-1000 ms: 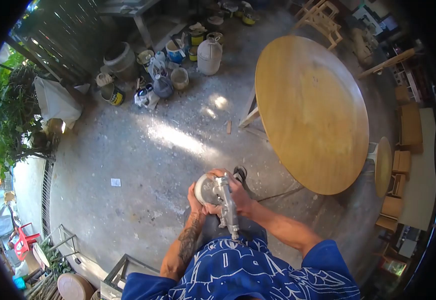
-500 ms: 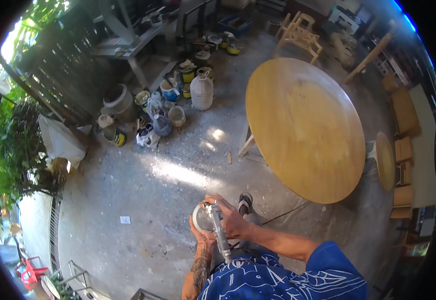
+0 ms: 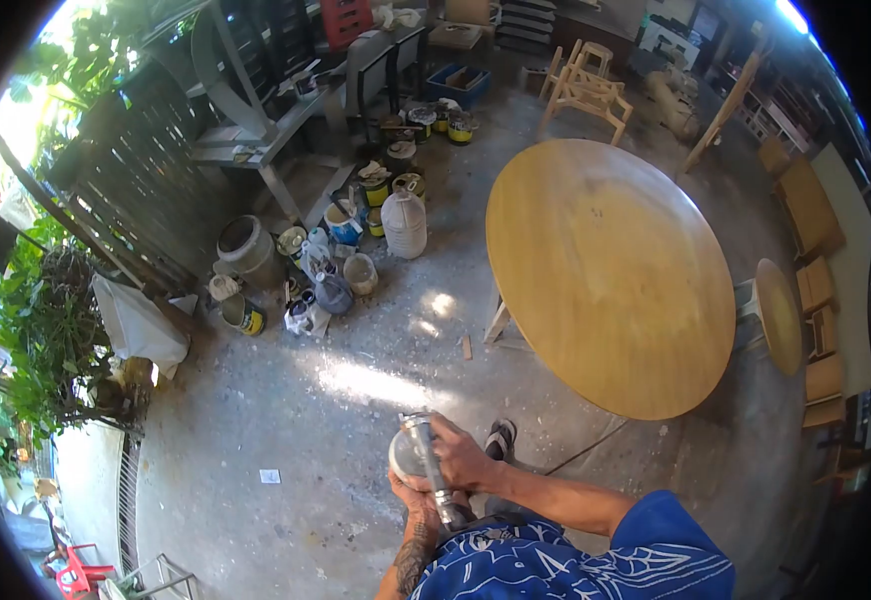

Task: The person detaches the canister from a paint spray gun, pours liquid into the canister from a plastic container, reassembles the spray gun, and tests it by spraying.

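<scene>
the right hand [image 3: 459, 460] is gripping the metal spray gun [image 3: 424, 450], its fingers clamping around the upper body. the left hand [image 3: 412, 492] is supporting the round cup [image 3: 405, 456] from the near side, its fingers closing against the lower wall; their tips are partly hiding beneath it. the spray gun is lying between the two sets of fingers, its slim end pointing toward the blue shirt [image 3: 576, 562]. a shoe [image 3: 501, 439] is showing just beyond the right fingers. the wooden tabletop [image 3: 611, 280] is standing ahead and to the right of the fingers. paint containers [image 3: 361, 273] are clustering well ahead and to the left. a paper square [image 3: 270, 477] is lying left of the left fingers.
</scene>
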`<state>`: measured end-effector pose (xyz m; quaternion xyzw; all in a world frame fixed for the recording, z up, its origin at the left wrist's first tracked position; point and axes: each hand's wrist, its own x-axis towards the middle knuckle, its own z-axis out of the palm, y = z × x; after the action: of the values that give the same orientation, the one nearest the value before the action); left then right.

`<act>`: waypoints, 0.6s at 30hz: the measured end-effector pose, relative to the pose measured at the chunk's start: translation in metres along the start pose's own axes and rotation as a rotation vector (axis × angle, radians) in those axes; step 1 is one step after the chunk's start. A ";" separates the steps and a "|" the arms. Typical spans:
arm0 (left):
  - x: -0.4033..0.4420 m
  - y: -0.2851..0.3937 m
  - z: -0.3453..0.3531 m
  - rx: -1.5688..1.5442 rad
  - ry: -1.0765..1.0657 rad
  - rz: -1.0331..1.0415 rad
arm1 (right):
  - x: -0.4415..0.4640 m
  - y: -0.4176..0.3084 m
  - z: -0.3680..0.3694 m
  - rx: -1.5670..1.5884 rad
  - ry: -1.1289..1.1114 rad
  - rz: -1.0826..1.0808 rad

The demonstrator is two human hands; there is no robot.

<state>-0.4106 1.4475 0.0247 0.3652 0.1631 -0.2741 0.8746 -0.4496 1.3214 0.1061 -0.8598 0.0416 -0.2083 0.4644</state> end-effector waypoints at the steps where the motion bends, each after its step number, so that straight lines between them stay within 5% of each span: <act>1: -0.003 0.001 0.013 -0.142 -0.022 -0.010 | 0.006 0.002 -0.006 -0.064 -0.061 -0.040; 3: -0.007 0.004 0.020 -0.182 -0.026 -0.047 | 0.012 0.009 -0.017 -0.184 -0.186 -0.113; 9: -0.009 -0.008 0.011 -0.035 0.051 -0.078 | -0.029 -0.012 -0.039 0.123 -0.295 -0.049; 14: 0.002 -0.019 0.002 -0.035 0.085 -0.070 | -0.030 -0.009 0.011 0.032 0.111 0.004; 17: 0.021 -0.017 -0.010 -0.061 0.070 -0.083 | -0.027 -0.013 0.024 0.250 0.346 0.265; 18: 0.029 -0.016 -0.016 -0.068 0.061 -0.092 | -0.021 -0.012 0.022 0.397 0.268 0.434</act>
<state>-0.3982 1.4389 -0.0091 0.3353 0.2154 -0.2971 0.8677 -0.4614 1.3511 0.0984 -0.6884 0.2434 -0.2199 0.6469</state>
